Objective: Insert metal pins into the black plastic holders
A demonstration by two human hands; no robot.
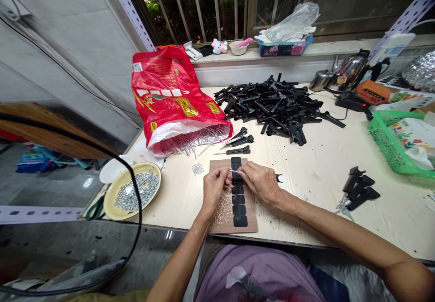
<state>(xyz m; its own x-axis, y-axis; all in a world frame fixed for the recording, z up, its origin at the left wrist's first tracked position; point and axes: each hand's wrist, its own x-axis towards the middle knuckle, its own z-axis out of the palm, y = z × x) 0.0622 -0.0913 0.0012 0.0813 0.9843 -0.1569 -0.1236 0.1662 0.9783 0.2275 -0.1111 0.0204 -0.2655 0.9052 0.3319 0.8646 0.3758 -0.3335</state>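
My left hand (216, 186) is closed in a pinch above a brown board (251, 216). Facing it, my right hand (261, 179) pinches too, and a thin silvery metal pin (234, 171) spans the gap between my fingertips. Whether a small part sits on the pin is hidden by my fingers. A row of black rounded pads (239, 209) runs down the board under both hands. Pale crumbs are scattered on its left side. From behind my right hand pokes a black forked plastic end (279, 178). Just left of the board lies a small cluster of tiny metal pieces (197, 169).
A red bag (170, 93) spills metal pins. Behind is a heap of black plastic handles (272, 105); several handles with pins (239, 141) lie nearer. A yellow plate (110, 202) holds small metal parts. Rightward are more handles (360, 191) and a green basket (380, 134).
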